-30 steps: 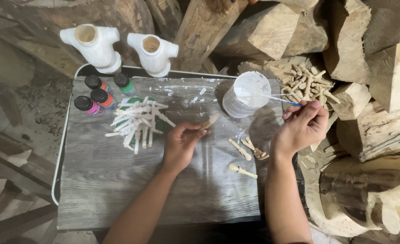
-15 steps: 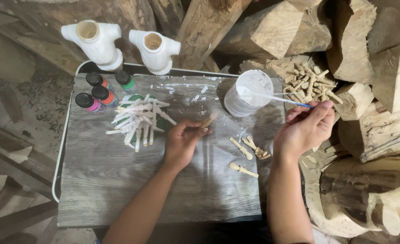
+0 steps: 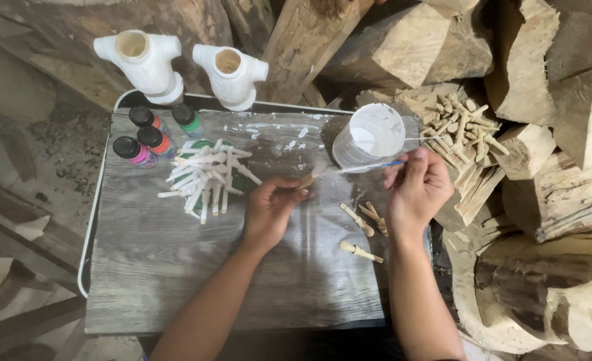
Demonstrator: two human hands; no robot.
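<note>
Left hand pinching light, stiff wooden peg by its base; right hand gripping thin paintbrush near its rear end.

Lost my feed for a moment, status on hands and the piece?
Left hand holds a small wooden peg. Right hand holds a thin paintbrush, bristles at the peg. White paint cup just behind, nothing blocking.

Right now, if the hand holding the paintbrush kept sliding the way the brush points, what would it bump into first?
Probably the small wooden peg pinched in the left hand: the right hand aims its thin blue-handled paintbrush leftwards, bristles right at the peg. Depth is hard to judge.
</note>
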